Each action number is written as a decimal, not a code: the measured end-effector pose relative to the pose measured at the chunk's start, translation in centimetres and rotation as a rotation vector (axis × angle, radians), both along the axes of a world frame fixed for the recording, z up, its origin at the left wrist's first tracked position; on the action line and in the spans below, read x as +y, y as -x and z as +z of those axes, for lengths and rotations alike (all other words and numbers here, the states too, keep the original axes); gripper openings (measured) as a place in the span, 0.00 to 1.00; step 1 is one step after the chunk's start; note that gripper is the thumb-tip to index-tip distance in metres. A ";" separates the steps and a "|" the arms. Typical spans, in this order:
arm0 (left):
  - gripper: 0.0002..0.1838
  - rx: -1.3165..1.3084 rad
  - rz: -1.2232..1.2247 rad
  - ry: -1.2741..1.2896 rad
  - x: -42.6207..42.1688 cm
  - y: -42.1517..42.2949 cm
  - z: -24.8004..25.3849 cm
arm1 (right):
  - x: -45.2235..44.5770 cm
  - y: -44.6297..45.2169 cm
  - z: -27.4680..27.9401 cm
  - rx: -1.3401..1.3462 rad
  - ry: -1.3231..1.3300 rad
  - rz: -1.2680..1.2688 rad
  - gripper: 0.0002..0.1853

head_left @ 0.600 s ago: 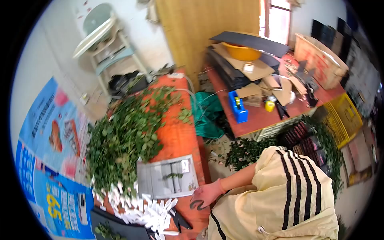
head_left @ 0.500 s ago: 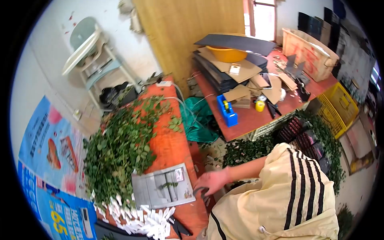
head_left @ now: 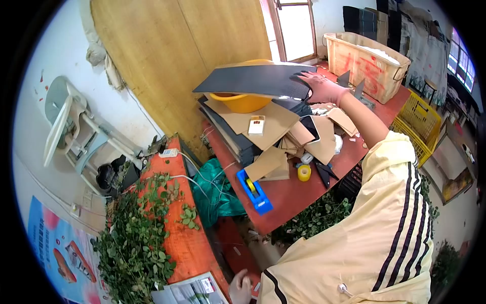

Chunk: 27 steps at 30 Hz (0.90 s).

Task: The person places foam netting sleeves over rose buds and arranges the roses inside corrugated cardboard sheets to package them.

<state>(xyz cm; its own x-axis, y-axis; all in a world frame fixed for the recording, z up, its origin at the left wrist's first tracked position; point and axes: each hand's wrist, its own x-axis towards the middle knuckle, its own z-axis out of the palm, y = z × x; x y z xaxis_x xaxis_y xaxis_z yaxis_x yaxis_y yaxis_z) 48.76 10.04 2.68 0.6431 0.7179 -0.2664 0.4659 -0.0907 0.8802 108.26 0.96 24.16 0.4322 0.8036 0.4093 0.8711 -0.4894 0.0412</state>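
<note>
Lying under right-hand fingers (head_left: 302, 76), dark board (head_left: 248, 81)

Red table (head_left: 288, 205): dark sheets (head_left: 248, 153), blue dispenser (head_left: 260, 200). Orange table (head_left: 179, 253): leafy stems (head_left: 134, 248).

Red marks on crate (head_left: 365, 70), characters on poster (head_left: 62, 251): illegible.

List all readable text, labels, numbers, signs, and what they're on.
Nothing reads with certainty:
Blue wall poster: characters, too blurred.
Crate: red marks, unclear.
Blue tape dispenser: pale print, too small.
Small white pack: print too small.
Grey printed sheet: pale label, too small.
</note>
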 end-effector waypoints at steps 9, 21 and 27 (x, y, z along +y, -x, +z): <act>0.29 -0.711 -0.369 0.951 8.0 -30.7 7.5 | 1.2 -1.4 0.9 -0.122 0.229 0.117 0.23; 0.25 -1.033 -0.304 1.257 8.8 -46.8 15.0 | -3.7 7.8 5.6 -0.314 -0.615 0.145 0.20; 0.41 -1.184 -0.095 0.988 16.3 -39.4 11.9 | -5.6 21.9 -0.6 -0.273 0.322 1.023 0.12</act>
